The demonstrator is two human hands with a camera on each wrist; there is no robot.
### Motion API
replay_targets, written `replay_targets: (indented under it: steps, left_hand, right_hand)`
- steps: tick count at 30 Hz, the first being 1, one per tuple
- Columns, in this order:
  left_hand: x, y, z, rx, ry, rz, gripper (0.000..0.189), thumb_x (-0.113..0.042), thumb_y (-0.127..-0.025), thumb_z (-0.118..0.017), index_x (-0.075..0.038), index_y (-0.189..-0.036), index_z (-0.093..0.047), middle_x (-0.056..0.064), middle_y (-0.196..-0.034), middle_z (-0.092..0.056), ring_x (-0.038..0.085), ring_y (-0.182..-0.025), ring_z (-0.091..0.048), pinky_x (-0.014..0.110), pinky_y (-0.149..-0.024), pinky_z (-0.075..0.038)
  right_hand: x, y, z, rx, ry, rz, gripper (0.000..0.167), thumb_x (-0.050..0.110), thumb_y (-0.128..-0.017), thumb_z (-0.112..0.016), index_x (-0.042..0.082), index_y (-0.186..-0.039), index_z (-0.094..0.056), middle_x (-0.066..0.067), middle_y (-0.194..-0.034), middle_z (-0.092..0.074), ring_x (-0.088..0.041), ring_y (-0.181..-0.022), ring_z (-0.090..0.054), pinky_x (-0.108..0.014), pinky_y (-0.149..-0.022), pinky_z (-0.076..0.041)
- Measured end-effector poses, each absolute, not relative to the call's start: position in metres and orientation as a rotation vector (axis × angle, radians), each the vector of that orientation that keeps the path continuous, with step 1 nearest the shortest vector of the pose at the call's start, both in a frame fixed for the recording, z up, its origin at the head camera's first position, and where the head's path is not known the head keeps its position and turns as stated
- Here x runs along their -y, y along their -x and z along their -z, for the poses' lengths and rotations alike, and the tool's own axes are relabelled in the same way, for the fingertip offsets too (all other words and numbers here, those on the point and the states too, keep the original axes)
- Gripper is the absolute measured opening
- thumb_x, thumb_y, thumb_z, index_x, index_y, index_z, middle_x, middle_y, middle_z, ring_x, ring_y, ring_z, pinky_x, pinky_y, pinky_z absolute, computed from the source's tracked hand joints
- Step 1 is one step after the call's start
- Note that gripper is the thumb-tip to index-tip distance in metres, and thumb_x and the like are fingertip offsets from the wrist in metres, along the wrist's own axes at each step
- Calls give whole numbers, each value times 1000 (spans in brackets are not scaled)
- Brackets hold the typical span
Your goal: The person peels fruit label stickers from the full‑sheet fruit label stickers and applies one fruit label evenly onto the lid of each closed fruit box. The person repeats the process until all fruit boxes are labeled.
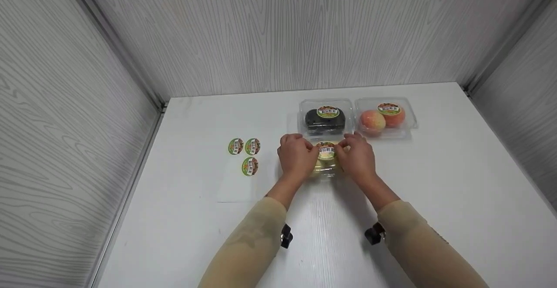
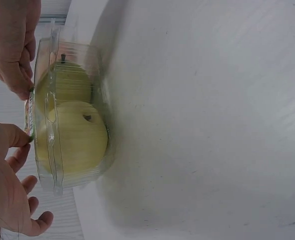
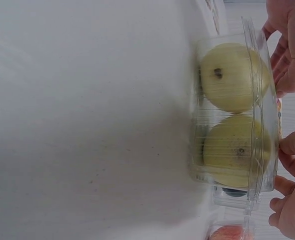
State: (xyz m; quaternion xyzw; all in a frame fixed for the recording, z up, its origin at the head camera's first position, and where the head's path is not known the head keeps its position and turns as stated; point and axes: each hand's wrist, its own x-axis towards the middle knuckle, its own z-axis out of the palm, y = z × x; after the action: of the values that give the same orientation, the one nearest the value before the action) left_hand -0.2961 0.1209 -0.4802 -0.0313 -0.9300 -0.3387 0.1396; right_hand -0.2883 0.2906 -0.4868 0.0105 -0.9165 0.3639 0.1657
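Observation:
A clear plastic box [image 2: 100, 165] with two pale yellow, pear-like fruits [image 3: 230, 150] stands closed on the table between both hands. An oval fruit sticker [image 1: 326, 150] lies at the top of its lid. The left hand [image 1: 298, 154] pinches the sticker's left edge between thumb and index finger, and the right hand [image 1: 357, 155] pinches the right edge in the same way. From the side, in the left wrist view, the sticker is at the lid surface; whether all of it touches the lid cannot be told. The other fingers of both hands are loosely bent.
Behind stand two more clear boxes, one with a dark fruit [image 1: 325, 120] and one with peach-like fruits [image 1: 373, 122], each with an oval sticker on its lid. To the left, three loose oval stickers [image 1: 250, 166] lie on a pale backing sheet [image 1: 235, 190]. Wood-grain panels [image 1: 278, 31] enclose the table.

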Motion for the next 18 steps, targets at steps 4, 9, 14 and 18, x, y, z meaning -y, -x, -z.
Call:
replay_targets:
  steps: [4,9,14,18]
  left_hand:
    - [-121,296,481,2681,95,976,18,-24,-90,-79,-11,-79,-84,11,-126,-73,30,-128,-57,51,-99,-48]
    - [-120,295,482,2673,97,984,17,-23,-89,-80,-10,-78,-83,11,-125,-74,30,-127,-57,52,-100,-48]
    - [-119,294,482,2681,110,980,17,-23,-89,-79,-10,-79,-83,11,-126,-73,31,-127,-57,52,-100,-47]
    - [-118,294,483,2676,116,968,15,-20,-90,-77,-11,-79,-82,11,-125,-73,31,-127,-58,52,-99,-48]
  right_hand:
    - [-291,289,488,2616,-20,-1043,17,11,-92,-73,-5,-90,-77,-26,-133,-69,-46,-139,-54,-52,-117,-40]
    - [-291,289,489,2629,-13,-1042,17,11,-92,-72,-5,-90,-77,-26,-134,-68,-45,-140,-54,-52,-118,-40]
    - [-292,288,490,2623,-20,-1045,15,10,-92,-72,-5,-89,-76,-26,-134,-68,-46,-140,-53,-52,-117,-40]
    - [-294,288,490,2610,-28,-1052,15,11,-92,-72,-4,-90,-76,-26,-134,-68,-46,-140,-53,-53,-116,-41]
